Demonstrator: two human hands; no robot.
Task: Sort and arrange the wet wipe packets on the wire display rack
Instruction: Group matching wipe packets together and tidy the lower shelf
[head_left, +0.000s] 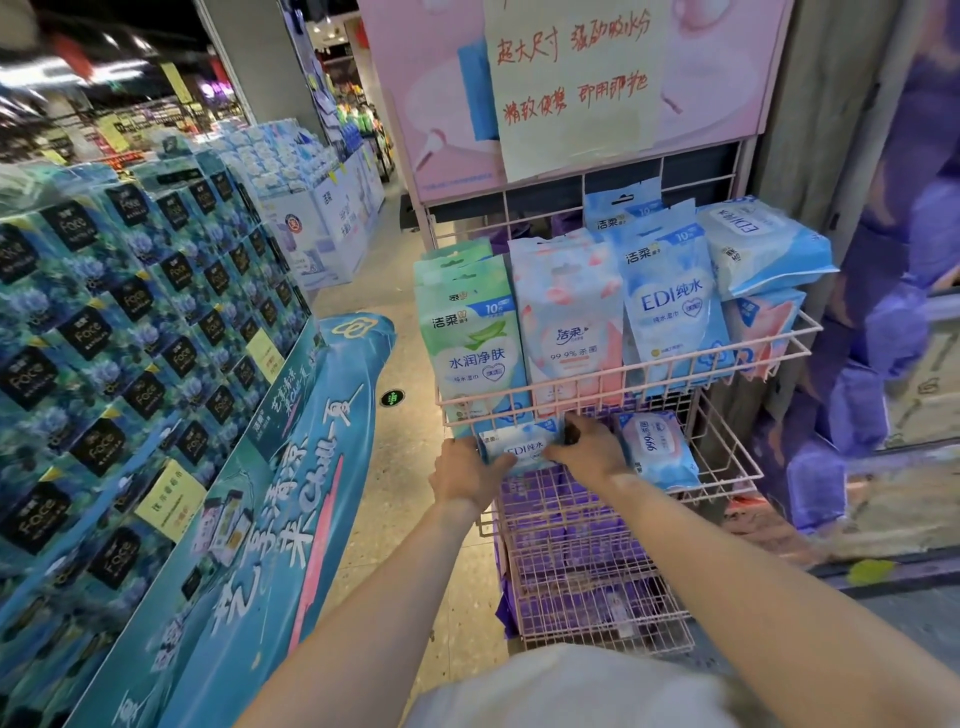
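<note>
We are gripping a blue EDI packet (522, 449) by both ends. Our left hand (465, 475) is curling its fingers round the left end, and our right hand (592, 448) is closing over the right end. The packet is lying flat just below centre frame, its long axis running left to right between our hands. It is sitting just under the front edge of the upper basket (802, 338) of the pink wire display rack (722, 441). Its matching row, the upright blue EDI packets (670, 312), is standing in that basket, above and to the right of our hands. So we are judging the right hand the nearer one, and the packet as needing a quarter turn to upright before slotting in. Left of that row, pink packets (569, 322) and green packets (470, 348) are standing upright. Just right of our right hand, a larger pack (657, 449) is lying on the lower shelf.
</note>
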